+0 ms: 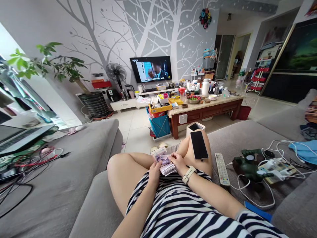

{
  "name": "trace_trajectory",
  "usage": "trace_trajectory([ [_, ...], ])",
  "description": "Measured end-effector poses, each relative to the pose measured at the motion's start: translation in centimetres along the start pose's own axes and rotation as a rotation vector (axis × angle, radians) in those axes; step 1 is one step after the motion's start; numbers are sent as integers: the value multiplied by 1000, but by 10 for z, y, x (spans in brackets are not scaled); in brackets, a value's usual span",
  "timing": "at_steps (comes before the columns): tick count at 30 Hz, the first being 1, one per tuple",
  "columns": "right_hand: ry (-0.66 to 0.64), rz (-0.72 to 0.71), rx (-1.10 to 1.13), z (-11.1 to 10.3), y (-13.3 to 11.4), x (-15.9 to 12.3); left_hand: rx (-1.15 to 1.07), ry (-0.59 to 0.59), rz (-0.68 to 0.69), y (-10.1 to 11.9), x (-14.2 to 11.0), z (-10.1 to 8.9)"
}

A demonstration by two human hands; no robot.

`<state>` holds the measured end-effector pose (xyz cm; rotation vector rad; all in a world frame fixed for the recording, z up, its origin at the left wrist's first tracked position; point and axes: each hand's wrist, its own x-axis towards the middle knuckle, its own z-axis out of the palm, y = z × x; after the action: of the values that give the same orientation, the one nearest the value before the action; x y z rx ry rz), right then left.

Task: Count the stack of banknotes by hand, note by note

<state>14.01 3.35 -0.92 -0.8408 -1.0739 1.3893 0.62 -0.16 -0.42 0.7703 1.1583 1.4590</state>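
A stack of purple banknotes (161, 158) is between my hands above my lap. My left hand (155, 169) grips the stack at its left side, thumb on top. With fingers pinched, my right hand (177, 162) holds the right edge of a banknote (165, 160) at the top of the stack. A lower bundle of notes (168, 170) shows below, its edges turned toward me; whether it rests on my lap or in my hand I cannot tell. A pale watch (189, 174) is on my right wrist. The black-screened phone (199, 145) lies on my right thigh.
On the grey sofa (223, 132) to my right lie a white remote (222, 169), a dark green figure (249, 167) and a power strip (278, 170) with white cables. A laptop (23, 137) and tangled cables lie left. Ahead stands a loaded coffee table (208, 112).
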Motion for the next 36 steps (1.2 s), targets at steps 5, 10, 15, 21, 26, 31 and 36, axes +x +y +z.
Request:
trace_trajectory([
  [5,-15,-9,4,0,-5,-3,30,30,40,2,1,-1],
  [10,-56,5,41,2,-8,-6,29,54,53,-1,3,0],
  [15,-80,23,68,3,-8,-7,46,49,64,2,0,0],
  [21,-79,38,70,2,-7,-6,74,62,65,5,-2,1],
  [26,-76,61,70,2,-5,-5,78,62,57,6,-3,1],
  [31,-82,64,86,1,-1,-3,70,55,57,7,-3,1],
  [36,-77,67,90,1,2,-2,56,44,47,6,-3,0],
])
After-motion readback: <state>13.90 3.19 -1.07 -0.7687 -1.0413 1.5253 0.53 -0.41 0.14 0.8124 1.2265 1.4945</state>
